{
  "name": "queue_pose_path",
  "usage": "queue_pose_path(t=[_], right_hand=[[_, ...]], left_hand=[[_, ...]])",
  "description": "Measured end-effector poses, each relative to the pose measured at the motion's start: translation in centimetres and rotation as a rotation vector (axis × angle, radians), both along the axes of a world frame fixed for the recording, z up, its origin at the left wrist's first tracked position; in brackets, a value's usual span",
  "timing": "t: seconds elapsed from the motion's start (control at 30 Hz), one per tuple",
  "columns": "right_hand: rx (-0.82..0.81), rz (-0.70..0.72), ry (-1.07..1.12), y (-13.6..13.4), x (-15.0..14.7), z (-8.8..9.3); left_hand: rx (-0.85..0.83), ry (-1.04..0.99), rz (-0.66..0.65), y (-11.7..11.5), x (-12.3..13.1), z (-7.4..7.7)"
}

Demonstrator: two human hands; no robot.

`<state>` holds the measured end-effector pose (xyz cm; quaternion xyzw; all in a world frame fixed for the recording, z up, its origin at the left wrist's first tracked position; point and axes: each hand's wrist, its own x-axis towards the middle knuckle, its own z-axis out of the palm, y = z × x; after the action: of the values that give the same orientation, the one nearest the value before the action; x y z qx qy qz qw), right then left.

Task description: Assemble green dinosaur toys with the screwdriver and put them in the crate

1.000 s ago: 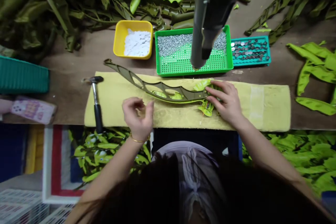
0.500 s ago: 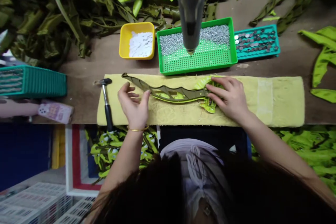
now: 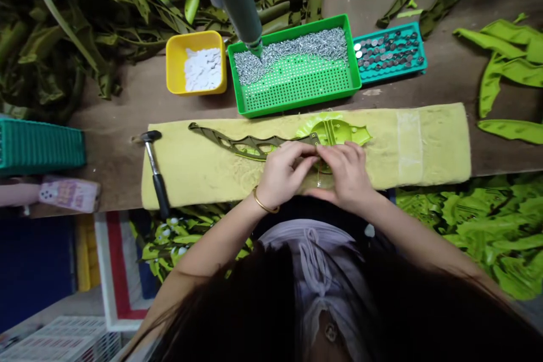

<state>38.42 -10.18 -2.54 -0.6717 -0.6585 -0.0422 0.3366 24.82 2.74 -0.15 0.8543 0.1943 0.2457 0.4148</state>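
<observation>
Your left hand (image 3: pixel 282 172) is gripping the olive plastic blade (image 3: pixel 250 146) at its 3 o'clock end, long axis running toward 9 o'clock | your right hand (image 3: pixel 345 172) is pinching the lime-green plastic plate (image 3: pixel 339 131) at 12 o'clock | left hand is lying nearer

This room is serving as a small hand-assembly workshop, and the wooden workbench (image 3: pixel 119 172) is showing it. Along the workbench's far side, a green perforated tray (image 3: pixel 297 102) is holding loose metal rivets, with a yellow tub (image 3: pixel 176 62) of white discs and a teal tray (image 3: pixel 390 51) of metal studs standing beside it. On the workbench, a molded green plastic part (image 3: pixel 335 131) is lying on a yellow padded cloth (image 3: pixel 199 181) near a hammer (image 3: pixel 155 169). A dark tubular tool (image 3: pixel 235 0) is hanging above the workbench. Heaps of olive plastic parts (image 3: pixel 76 51) are lying beyond the workbench, bright green parts (image 3: pixel 479 226) are piling up before it, and white plastic crates (image 3: pixel 63 339) are standing below its near left end.
</observation>
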Motion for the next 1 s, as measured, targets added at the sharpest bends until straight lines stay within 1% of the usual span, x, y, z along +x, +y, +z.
queue_pose_path(t=[0.07, 0.13, 0.23, 0.3, 0.4, 0.47, 0.6, 0.73, 0.8, 1.0], right_hand=[[0.028, -0.092, 0.065, 0.2, -0.9, -0.6], [0.055, -0.165, 0.151, 0.6, -1.1, -1.0], [0.018, -0.172, 0.191, 0.9, -0.5, -1.1], [-0.004, -0.164, 0.151, 0.9, 0.1, -0.9], [-0.047, -0.164, 0.02, 0.6, 0.8, -0.3], [-0.102, -0.152, -0.078, 0.5, 1.0, 0.1], [-0.181, -0.119, -0.223, 0.4, 1.0, 0.5], [-0.151, -0.088, -0.323, 0.3, 1.0, 0.7], [-0.169, -0.082, -0.367, 0.3, 1.0, 0.9], [-0.232, -0.089, -0.383, 0.8, 0.4, 1.7]], left_hand=[[-0.066, -0.008, 0.029, -0.2, 0.3, 0.0], [-0.106, -0.006, 0.054, -0.4, 0.5, -0.3], [-0.109, -0.013, 0.07, -0.6, 0.4, -0.9], [-0.009, -0.003, 0.077, -0.6, 0.0, -1.5], [0.202, 0.023, 0.06, -0.4, -0.6, -2.5], [0.273, 0.022, 0.041, -0.3, -0.9, -3.2], [0.303, 0.007, 0.044, -0.3, -1.0, -4.0], [0.281, 0.022, 0.039, -0.4, -1.0, -4.1], [0.272, 0.028, 0.037, -0.4, -1.1, -4.0], [0.33, -0.006, 0.052, -0.5, -1.1, -4.2]])
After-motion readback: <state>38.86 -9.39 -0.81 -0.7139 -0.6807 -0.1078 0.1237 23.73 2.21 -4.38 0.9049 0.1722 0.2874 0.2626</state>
